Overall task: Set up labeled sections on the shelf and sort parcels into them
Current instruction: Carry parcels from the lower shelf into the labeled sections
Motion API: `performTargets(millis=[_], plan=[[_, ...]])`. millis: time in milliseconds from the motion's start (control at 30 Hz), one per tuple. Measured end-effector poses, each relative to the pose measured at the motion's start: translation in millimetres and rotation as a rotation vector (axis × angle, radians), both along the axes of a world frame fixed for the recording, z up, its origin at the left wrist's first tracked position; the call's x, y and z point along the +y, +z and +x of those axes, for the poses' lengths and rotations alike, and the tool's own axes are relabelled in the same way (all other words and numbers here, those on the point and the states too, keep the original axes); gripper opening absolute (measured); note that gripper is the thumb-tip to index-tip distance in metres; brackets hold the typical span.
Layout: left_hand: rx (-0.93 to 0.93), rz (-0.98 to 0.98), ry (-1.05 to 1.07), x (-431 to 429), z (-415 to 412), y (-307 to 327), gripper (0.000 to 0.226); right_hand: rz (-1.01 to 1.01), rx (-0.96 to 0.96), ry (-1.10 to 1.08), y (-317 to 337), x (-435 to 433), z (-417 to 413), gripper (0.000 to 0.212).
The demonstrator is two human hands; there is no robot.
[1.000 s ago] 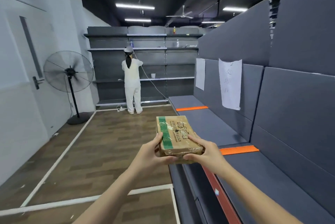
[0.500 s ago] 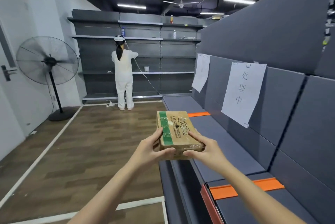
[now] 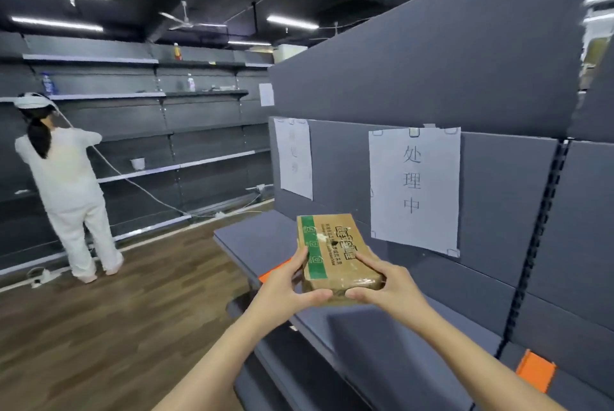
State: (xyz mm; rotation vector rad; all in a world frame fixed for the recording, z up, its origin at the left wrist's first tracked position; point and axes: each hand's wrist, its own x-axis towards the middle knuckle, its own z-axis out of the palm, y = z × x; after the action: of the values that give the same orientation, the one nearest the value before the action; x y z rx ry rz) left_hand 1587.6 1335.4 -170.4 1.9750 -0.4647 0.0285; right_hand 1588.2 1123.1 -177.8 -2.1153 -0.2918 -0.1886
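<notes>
Parcel (image 3: 335, 254) of brown cardboard with a green tape stripe, held in the air by two bare hands. The left hand (image 3: 287, 289) grips its near left corner and the right hand (image 3: 390, 287) its near right corner, thumbs close together. A grey shelf (image 3: 255, 237) runs below the hands. A handwritten paper label (image 3: 413, 191) hangs on the back panel above the right hand. An orange divider (image 3: 535, 374) sits right of the right forearm. Far left of the hands stands a person in white (image 3: 66, 184).

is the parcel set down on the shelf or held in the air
Held, not set down. The left hand and right hand grip the near end of the parcel, which hangs above the grey shelf board.
</notes>
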Motion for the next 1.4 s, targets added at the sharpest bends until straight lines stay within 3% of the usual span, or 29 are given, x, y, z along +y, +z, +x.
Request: performTargets(millis=[100, 267, 600, 667, 767, 867, 1000, 1167, 1267, 1400], plan=[[-0.007, 0.018, -0.107, 14, 40, 3, 0.088, 0.006, 0.007, -0.117, 3, 19, 12, 0.099], [0.020, 0.049, -0.285, 13, 82, -5, 0.090, 0.049, -0.026, -0.309, -3, 28, 6, 0.074], [0.027, 0.105, -0.570, -28, 86, -11, 0.094, 0.000, -0.044, -0.664, -3, 18, -58, 0.076], [0.037, 0.085, -0.622, -37, 78, -9, 0.088, -0.019, -0.055, -0.715, -2, 18, -73, 0.076], [0.070, -0.012, -0.684, -50, 61, -3, 0.059, 0.003, -0.055, -0.773, -1, 19, -97, 0.075], [0.143, -0.097, -0.692, -64, 47, 1, 0.033, 0.009, -0.055, -0.840, 3, 20, -119, 0.075], [0.152, -0.116, -0.664, -80, 34, 9, 0.028, 0.008, -0.051, -0.887, 9, 20, -140, 0.077], [0.447, -0.190, -0.564, -92, 20, 20, 0.034, 0.023, -0.073, -0.887, 11, 20, -155, 0.080], [0.629, -0.226, -0.595, -94, 13, 22, 0.025, 0.016, -0.047, -0.847, 8, 18, -160, 0.078], [0.583, -0.224, -0.526, -94, 6, 17, 0.023, -0.097, 0.079, -0.802, 8, 17, -165, 0.069]])
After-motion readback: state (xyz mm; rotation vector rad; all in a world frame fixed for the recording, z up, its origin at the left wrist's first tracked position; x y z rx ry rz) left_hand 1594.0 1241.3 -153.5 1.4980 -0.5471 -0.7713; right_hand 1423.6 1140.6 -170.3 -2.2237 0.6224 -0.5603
